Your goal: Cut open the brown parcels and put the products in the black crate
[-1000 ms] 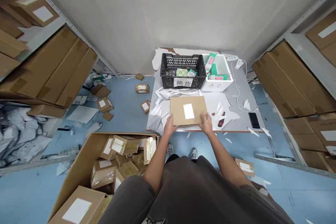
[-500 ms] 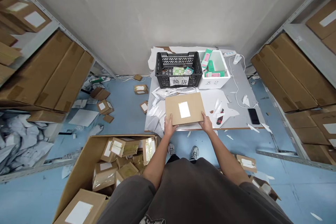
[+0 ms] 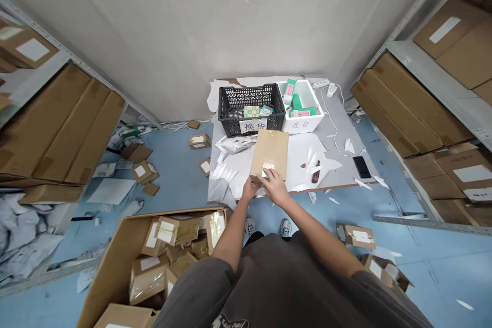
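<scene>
A flat brown cardboard box (image 3: 269, 149) lies at the table's front edge with its long side pointing away from me. My left hand (image 3: 250, 187) grips its near left corner, fingers partly hidden by the box. On the near end of the top face rests my right hand (image 3: 275, 186), fingers spread over a shiny strip of tape. To the right of the box a red and black utility knife (image 3: 315, 171) lies among white paper scraps. Behind the box stand a black plastic crate (image 3: 249, 107) and a white foam box (image 3: 302, 123) holding green and pink packages.
At my left a large open carton (image 3: 111, 261) is full of taped parcels. A phone (image 3: 361, 167) lies on the table's right side, near a white cable. Shelves with cardboard boxes (image 3: 400, 107) flank both sides. Small parcels (image 3: 355, 236) lie on the floor.
The box has been turned from lengthwise across to pointing away from me, and its white label no longer shows on top. My right hand has moved from its right corner onto its top.
</scene>
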Available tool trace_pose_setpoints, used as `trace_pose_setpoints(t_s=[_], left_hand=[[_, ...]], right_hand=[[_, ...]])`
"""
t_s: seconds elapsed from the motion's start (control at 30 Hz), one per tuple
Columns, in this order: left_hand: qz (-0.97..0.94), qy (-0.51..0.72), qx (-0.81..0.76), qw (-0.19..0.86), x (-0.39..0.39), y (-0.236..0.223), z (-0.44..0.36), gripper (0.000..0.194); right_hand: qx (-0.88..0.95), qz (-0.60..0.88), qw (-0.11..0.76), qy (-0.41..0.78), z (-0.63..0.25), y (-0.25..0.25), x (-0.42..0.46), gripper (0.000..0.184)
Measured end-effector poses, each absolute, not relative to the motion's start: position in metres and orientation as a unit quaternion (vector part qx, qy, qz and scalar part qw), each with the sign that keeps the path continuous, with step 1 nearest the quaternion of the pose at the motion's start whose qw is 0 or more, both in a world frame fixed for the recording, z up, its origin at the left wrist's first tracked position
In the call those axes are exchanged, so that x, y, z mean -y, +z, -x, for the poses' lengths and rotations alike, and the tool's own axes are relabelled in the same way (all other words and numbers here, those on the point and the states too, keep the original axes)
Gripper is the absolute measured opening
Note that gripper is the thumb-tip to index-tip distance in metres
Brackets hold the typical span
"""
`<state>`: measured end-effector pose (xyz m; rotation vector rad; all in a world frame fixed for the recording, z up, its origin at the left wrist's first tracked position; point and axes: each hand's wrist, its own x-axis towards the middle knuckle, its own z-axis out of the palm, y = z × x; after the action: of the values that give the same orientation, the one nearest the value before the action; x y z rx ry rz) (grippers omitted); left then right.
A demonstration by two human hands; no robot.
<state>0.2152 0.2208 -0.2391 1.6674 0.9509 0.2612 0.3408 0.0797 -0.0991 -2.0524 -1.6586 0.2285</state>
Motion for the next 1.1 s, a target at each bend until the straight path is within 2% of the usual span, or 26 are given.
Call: trace_pose_setpoints(t_s=[0.13,0.2,0.3,0.43,0.9,1.1], left_hand=[[-0.772,0.145,-0.371,0.495,-0.227,-0.205,-0.207,0.123],[-0.814,0.16,-0.351,0.435,-0.229,-0.179,-0.208,0.129],[-0.862,0.16,-0.305,0.371,-0.229,-0.145,-0.216,0.114],[-0.876,0.143,-0.293,0.356,-0.224,-0.127,-0.224,0.089],[-0.869,0.152,-0.305,0.359,-0.22,-0.126,-0.223,0.088],[-0.86,0.154,-0.307,0.376,-0.217,-0.121,-0.221,0.081]], right_hand=[[0.581,0.756,0.295,0.064,-0.357,-0.11,-0.062,0.065],[0.532,0.788,0.307,0.052,-0.374,-0.114,-0.048,0.069],[0.479,0.818,0.303,0.098,-0.393,-0.123,-0.036,0.084],[0.453,0.812,0.327,0.168,-0.395,-0.137,-0.04,0.083],[0.439,0.808,0.356,0.168,-0.389,-0.143,-0.042,0.083],[0.437,0.811,0.35,0.172,-0.39,-0.139,-0.043,0.081]])
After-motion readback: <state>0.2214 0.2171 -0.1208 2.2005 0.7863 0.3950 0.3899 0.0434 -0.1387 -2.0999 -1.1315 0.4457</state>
